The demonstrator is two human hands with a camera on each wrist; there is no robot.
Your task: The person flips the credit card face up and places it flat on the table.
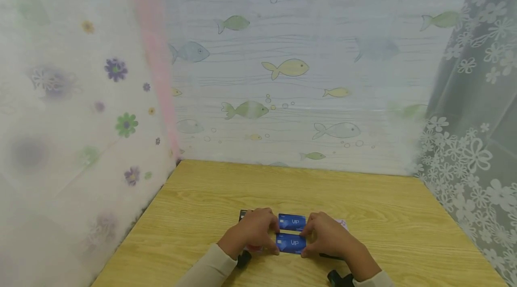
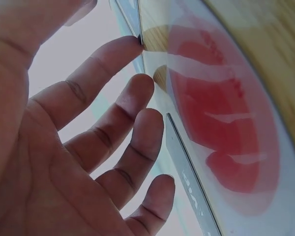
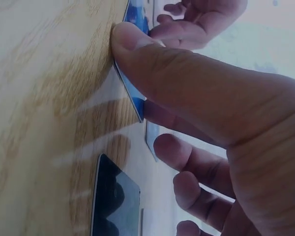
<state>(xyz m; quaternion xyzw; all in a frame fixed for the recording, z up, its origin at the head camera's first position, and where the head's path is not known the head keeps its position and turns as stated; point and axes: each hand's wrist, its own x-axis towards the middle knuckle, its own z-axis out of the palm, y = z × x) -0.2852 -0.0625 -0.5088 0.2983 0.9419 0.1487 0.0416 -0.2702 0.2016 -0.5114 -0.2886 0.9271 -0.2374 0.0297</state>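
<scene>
Two blue VIP cards lie one behind the other on the wooden table in the head view. My left hand (image 1: pixel 258 226) holds the nearer VIP card (image 1: pixel 291 243) by its left edge, index finger at the far corner and thumb at the near one. From the other side, my right hand (image 1: pixel 329 235) pinches the same card's right edge between thumb and index finger. Just beyond is the farther VIP card (image 1: pixel 292 222), near both index fingers. In the right wrist view the thumb (image 3: pixel 132 42) presses along the nearer card's edge, its other fingers loosely bent.
A white card with a red oval (image 2: pixel 221 128) lies beneath my left hand, and a black card (image 1: pixel 243 214) behind it. Around my right hand are a dark card (image 3: pixel 115 196) and a pink-patterned card (image 1: pixel 343 222). Patterned curtains (image 1: pixel 291 98) hang beyond the wooden table (image 1: pixel 226 183).
</scene>
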